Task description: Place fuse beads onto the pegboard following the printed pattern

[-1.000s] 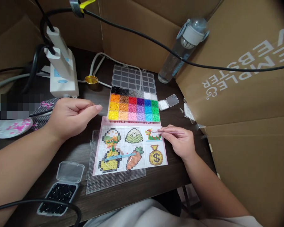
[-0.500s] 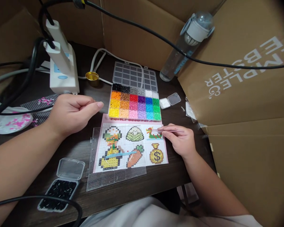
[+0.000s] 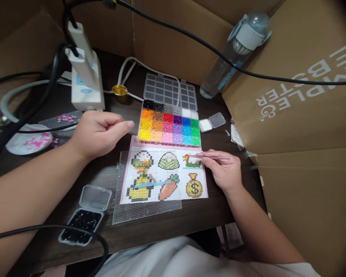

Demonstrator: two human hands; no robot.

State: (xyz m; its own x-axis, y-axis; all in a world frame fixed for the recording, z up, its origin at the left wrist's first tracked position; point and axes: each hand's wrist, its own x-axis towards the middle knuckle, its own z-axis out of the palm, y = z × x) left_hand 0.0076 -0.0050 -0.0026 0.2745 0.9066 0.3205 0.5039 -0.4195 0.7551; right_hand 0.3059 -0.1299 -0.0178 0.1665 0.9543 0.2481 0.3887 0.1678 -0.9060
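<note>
My right hand [image 3: 226, 169] pinches a pair of thin pinkish tweezers [image 3: 213, 156]. Their tips lie over the small dragon picture at the upper right of the bead pattern sheet [image 3: 195, 200]. A clear pegboard [image 3: 150, 212] lies over the sheet's left part and sticks out below it, with orange, green and light blue beads forming a figure on it. My left hand [image 3: 100, 132] is a loose fist with the thumb along the top, left of the bead box [image 3: 169, 125]; nothing shows in it. The box is open, its compartments filled with beads sorted by colour.
Black beads fill a small open case [image 3: 80, 227] at the front left. Another small case [image 3: 207, 125] holds white beads. A white dish [image 3: 29, 140] with pink beads, a power strip [image 3: 88, 84], a gold cup [image 3: 120, 92] and a bottle [image 3: 233, 57] stand around; black cables [image 3: 173, 27] cross the view.
The view has shifted a little, so everything sits slightly further right. Both hands keep their poses, and the tweezer tips stay over the dragon picture.
</note>
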